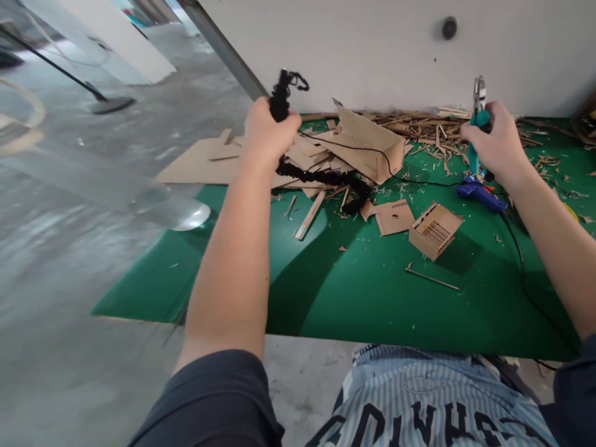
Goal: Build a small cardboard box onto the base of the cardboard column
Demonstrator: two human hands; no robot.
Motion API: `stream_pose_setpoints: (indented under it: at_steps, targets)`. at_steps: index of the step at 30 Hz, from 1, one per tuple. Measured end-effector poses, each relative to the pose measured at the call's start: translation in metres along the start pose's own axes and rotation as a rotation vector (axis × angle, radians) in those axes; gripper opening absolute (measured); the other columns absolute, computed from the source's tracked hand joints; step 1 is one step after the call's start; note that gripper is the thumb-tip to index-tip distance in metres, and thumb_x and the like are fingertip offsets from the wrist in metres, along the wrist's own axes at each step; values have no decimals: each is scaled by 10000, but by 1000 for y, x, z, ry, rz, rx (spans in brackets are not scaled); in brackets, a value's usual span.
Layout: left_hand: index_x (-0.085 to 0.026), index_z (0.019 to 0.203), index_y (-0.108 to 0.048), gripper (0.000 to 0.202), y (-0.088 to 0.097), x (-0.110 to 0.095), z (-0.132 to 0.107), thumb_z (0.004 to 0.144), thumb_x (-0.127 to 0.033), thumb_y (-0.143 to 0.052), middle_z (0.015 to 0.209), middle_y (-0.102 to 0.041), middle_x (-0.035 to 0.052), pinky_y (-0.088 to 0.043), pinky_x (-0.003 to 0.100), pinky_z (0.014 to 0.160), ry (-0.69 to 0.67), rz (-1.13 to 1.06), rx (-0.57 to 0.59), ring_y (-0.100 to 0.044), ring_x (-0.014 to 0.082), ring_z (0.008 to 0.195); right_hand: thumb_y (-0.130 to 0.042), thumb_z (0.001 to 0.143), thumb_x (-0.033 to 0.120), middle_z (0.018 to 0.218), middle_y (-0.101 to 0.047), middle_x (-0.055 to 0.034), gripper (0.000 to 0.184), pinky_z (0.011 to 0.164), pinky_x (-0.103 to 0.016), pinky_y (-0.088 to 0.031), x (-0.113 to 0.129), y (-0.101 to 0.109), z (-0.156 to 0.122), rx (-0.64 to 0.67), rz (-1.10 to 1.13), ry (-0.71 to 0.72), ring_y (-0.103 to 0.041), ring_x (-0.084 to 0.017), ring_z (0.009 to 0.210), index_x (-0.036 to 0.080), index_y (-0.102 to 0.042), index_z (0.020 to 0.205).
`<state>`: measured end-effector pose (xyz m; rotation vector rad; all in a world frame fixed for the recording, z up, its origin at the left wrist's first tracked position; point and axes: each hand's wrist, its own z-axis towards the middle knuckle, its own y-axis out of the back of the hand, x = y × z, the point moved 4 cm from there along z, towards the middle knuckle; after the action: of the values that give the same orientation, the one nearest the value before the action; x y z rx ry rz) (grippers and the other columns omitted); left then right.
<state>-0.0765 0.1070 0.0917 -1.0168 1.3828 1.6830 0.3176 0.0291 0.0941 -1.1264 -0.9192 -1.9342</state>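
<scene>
My left hand is closed in a fist round a black fuzzy cord. The cord sticks up above the fist and trails down to the right across the green mat. My right hand is raised at the right and closed on the teal handles of pliers, whose metal jaws point up. A blue glue gun lies on the mat just below that hand, its black cable running off to the right.
Flat and folded cardboard pieces are heaped at the mat's far side. A small cardboard box and a thin stick lie mid-mat. Wood slivers litter the area by the white wall. Grey floor lies to the left.
</scene>
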Motion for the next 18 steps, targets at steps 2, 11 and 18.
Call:
stream_pose_setpoints:
  at_steps: [2, 11, 18]
  targets:
    - [-214, 968, -528, 56, 10, -4, -2, 983, -186, -573, 643, -427, -63, -258, 301, 583, -36, 62, -162, -363, 100, 642, -770, 752, 226, 790, -701, -22, 194, 803, -322, -417, -3, 3, 18, 5, -253, 204, -618, -93, 794, 212, -577, 767]
    - [-219, 542, -568, 591, 35, -11, -2, 978, -618, -592, 311, -387, -58, -147, 361, 526, -50, 179, -142, -321, 141, 503, -513, 727, -77, 489, -366, 112, 240, 504, -90, -184, -70, -28, 117, 327, -334, 26, -467, 63, 668, 102, -533, 567]
    - [-209, 707, -619, 453, 29, -37, -23, 1046, -392, -381, 544, -467, 4, -244, 328, 510, 46, 202, -214, -396, 144, 543, -573, 862, 108, 1301, -685, -167, 328, 902, -217, -460, -78, -43, 104, 286, -326, 111, -471, -121, 1380, 121, -441, 562]
